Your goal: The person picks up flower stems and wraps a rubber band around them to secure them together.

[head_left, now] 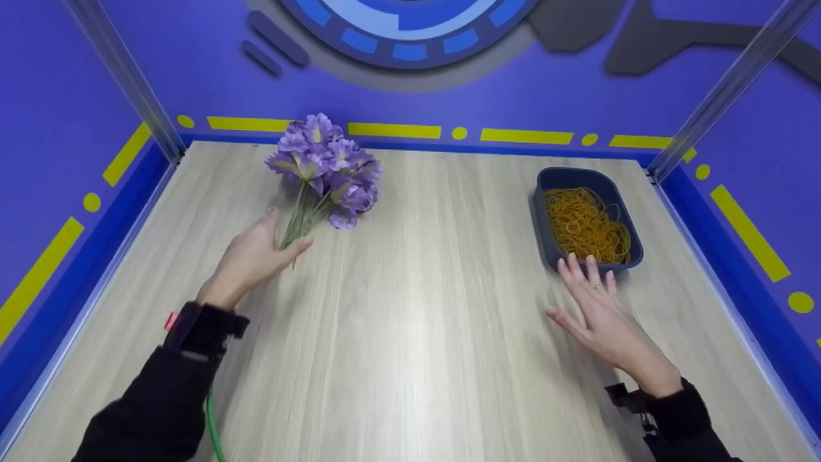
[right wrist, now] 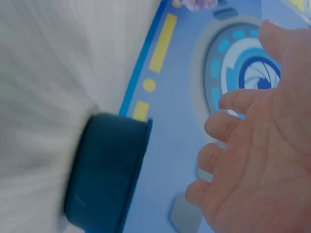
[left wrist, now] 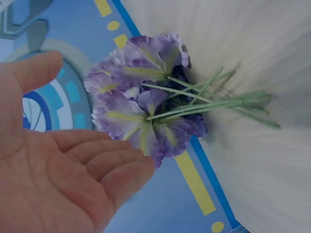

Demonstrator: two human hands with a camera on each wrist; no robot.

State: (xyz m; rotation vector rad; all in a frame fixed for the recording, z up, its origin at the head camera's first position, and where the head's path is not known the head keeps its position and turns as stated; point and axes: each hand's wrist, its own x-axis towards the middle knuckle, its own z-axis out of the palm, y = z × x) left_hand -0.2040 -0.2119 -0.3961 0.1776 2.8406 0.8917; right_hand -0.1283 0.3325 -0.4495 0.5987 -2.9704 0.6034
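Note:
A bunch of purple artificial flowers point(head_left: 330, 163) lies at the back left of the table, blossoms toward the rear wall. Its thin green stems point(left wrist: 209, 107) cross one another and point toward the person. My left hand point(head_left: 253, 256) hovers beside these stems with thumb and fingers spread apart; in the left wrist view its palm shows bare, with nothing gripped. At the right, a dark blue-grey plastic box point(right wrist: 107, 165) holds a tangle of yellowish-brown rubber bands point(head_left: 580, 221). Over the box's near edge, my right hand point(head_left: 603, 321) extends its fingers and holds nothing.
The light wood-grain table point(head_left: 410, 308) is bounded by blue printed panels point(head_left: 436, 106) at the back and both sides. Metal posts point(head_left: 718, 90) stand at the rear corners. A green cable point(head_left: 213, 427) runs beside the left sleeve.

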